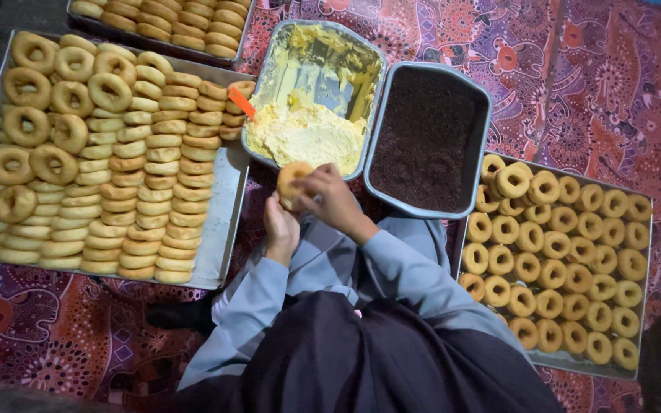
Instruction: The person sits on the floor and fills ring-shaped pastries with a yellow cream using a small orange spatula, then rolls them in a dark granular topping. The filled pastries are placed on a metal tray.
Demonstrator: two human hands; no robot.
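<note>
- A doughnut (292, 182) is being held in both hands, just short of the cream tray (265, 80).
- Left hand (281, 226) is being kept beneath it, fingers curled on its lower edge.
- Right hand (330, 197) is being closed over its right side.
- Cream (304, 134) is lying directly ahead; the sprinkle tray (480, 145) is lying to the right.
- Open cloth (590, 76) is being left beyond.

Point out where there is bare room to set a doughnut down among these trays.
Free: the bare strip along the right edge of the left tray, beside its stacked doughnuts. The patterned cloth beyond the right tray is open too. Crowded: the right tray is packed, and both hands sit by the cream tin.
</note>
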